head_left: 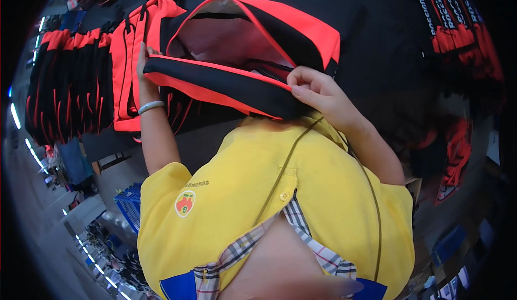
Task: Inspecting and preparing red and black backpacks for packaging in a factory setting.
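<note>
An open red and black fabric bag lies in front of me, its mouth gaping to show a pale grey lining. With thumb and fingers, my right hand pinches the red-trimmed rim at the bag's near right corner. At the left end of the same opening, my left hand grips the bag's edge; part of its fingers is hidden behind the fabric. A pale bangle circles my left wrist.
Beside my left hand stands a red piece with black cords, and farther left a row of red and black bags. More red and black pieces with lettered straps lie at the far right of the dark table. A blue crate is at lower left.
</note>
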Demonstrator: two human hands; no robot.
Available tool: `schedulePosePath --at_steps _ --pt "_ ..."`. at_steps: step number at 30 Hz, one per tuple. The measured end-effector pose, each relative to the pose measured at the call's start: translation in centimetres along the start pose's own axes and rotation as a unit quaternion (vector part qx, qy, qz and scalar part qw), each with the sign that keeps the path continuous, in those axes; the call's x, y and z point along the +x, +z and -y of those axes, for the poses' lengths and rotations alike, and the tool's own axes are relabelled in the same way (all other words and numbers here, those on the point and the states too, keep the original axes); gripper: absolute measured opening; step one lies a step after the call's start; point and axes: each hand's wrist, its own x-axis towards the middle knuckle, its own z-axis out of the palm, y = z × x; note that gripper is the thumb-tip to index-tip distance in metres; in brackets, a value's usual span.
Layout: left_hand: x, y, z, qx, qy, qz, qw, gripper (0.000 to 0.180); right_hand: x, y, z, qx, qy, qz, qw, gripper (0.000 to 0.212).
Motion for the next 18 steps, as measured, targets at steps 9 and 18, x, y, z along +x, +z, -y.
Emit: schedulePosePath --at_steps 9,18 --pt "-6.1 3.7 4.3 0.061 0.156 -0.114 0.979 0.049 -1.9 -1.9 -1.3 -0.433 -0.336 -0.211 0.809 0.012" --pt "-7.2 5.7 4.4 -0.138 0.157 -0.100 0.973 0.049 -2.5 -3.2 -1.2 -0.520 -0.301 -0.214 0.771 0.047"
